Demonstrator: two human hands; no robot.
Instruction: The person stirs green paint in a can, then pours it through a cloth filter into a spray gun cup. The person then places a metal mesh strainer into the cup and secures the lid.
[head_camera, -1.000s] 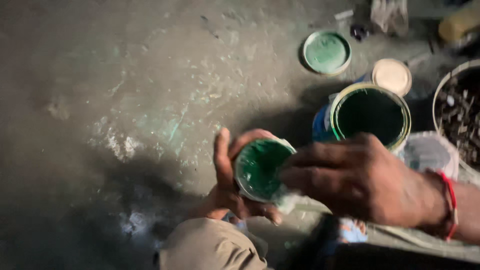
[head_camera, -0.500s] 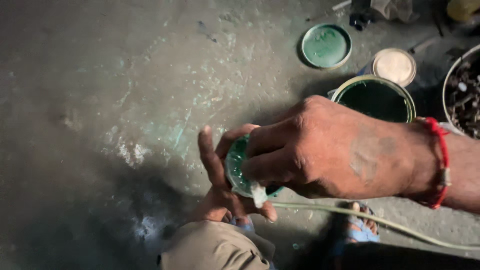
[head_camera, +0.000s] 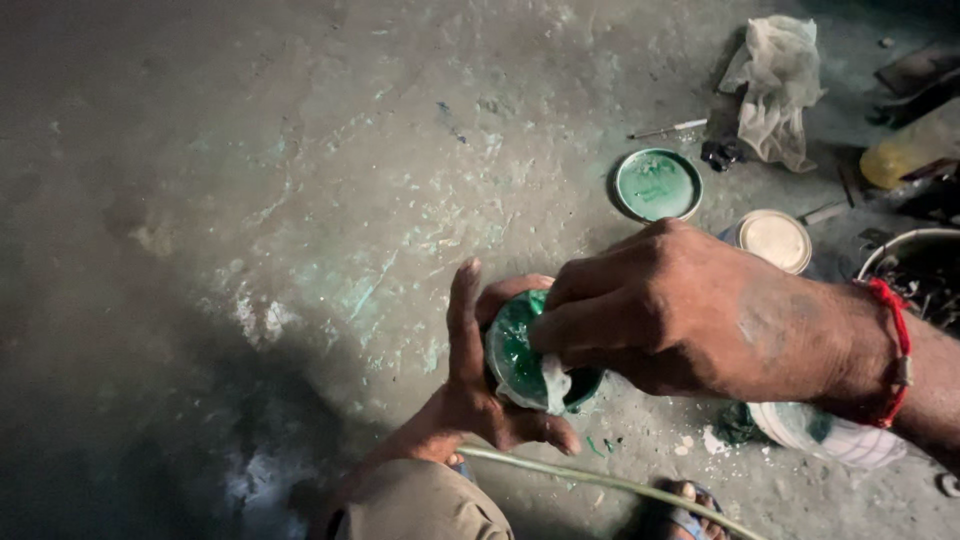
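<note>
We worked over a wide concrete floor (head_camera: 250, 180), grey and marked with pale green stains. Beside us, at the right edge, stood a large pot (head_camera: 915, 255) with dark pieces inside, only partly visible, and higher up lay a crumpled white cloth (head_camera: 775, 85). Nearer were a round green lid (head_camera: 657, 185) lying flat and a cream-coloured lid (head_camera: 775, 240) just beside it.

Our right hand (head_camera: 690, 310), with a red thread at the wrist, was closed down over a small green-coated container (head_camera: 515, 350), its fingers pressing a pale rag (head_camera: 545, 385) against the rim. Our left hand (head_camera: 470, 400) cupped the container from below and behind, the fingers spread and the index finger straight up. The container was held in the air between both hands, above the floor.

In our judgement, this wiping goes well when the left hand keeps the container steady and slightly tilted, and the rag follows the rim in a full circle with firm, even pressure.
</note>
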